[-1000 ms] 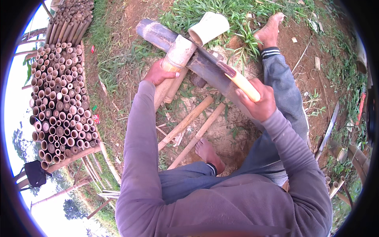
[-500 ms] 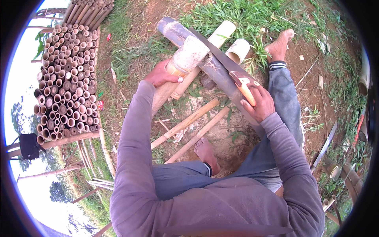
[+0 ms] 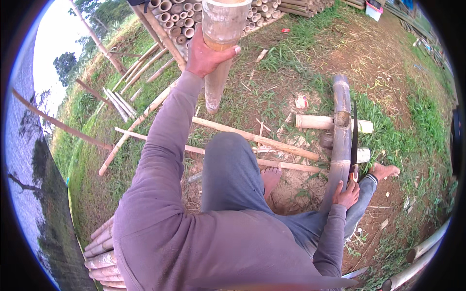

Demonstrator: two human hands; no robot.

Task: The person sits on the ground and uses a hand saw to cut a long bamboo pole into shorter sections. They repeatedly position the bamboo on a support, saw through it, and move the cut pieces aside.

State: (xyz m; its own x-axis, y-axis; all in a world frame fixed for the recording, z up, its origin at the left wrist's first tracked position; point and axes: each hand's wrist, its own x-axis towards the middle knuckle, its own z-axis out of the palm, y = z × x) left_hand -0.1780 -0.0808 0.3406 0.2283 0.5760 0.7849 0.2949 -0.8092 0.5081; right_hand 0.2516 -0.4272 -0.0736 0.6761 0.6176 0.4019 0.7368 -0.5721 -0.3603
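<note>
My left hand (image 3: 206, 54) is wrapped round a thick bamboo section (image 3: 224, 22), pale at its wide end and brownish at its narrower lower end. It is held upright, out at arm's length, in front of a stack of cut bamboo. On the right, my right hand (image 3: 346, 195) grips the handle of a handsaw, its fingers partly hidden. The dark saw blade (image 3: 355, 133) points away from me along the right side of a grey bamboo pole (image 3: 341, 94). A notch shows in that pole, which lies across shorter pale bamboo pieces (image 3: 314, 121).
Two long bamboo strips (image 3: 264, 140) lie on the ground before my bent knee. Stacked bamboo tubes (image 3: 182, 19) stand at the far side. More poles (image 3: 104, 252) lie at the lower left and lower right. A pink-and-white container (image 3: 373, 10) sits far right.
The view has swung left. My left hand has lifted the bamboo section off the grey pole and carried it left toward the stack. The saw now lies alongside the pole.
</note>
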